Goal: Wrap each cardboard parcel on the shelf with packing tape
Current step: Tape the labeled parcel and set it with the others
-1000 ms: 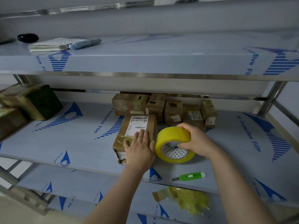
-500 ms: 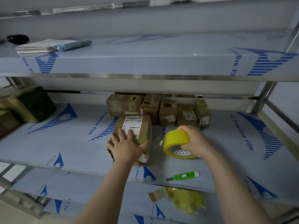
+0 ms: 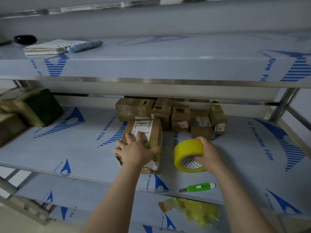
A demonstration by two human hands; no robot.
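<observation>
A cardboard parcel [image 3: 152,132] with a white barcode label lies on the middle shelf [image 3: 75,148]. My left hand [image 3: 135,149] lies flat on top of it, fingers spread, thumb over its right edge. To its right my right hand [image 3: 207,153] grips a yellow roll of packing tape [image 3: 186,151] standing on the shelf. A clear strip of tape seems to run from the roll to the parcel's side. Behind them stand several more cardboard parcels [image 3: 180,116] in a row against the back.
A green utility knife [image 3: 197,187] lies near the shelf's front edge. Crumpled yellow tape scraps [image 3: 196,211] sit on the lower shelf. Taped dark boxes [image 3: 33,105] occupy the left end. On the upper shelf are a notebook [image 3: 48,47], a marker [image 3: 85,46] and a black object [image 3: 25,39].
My right hand has drawn the tape roll to the right, away from the parcel. My left hand has slid up and spread over the parcel's top.
</observation>
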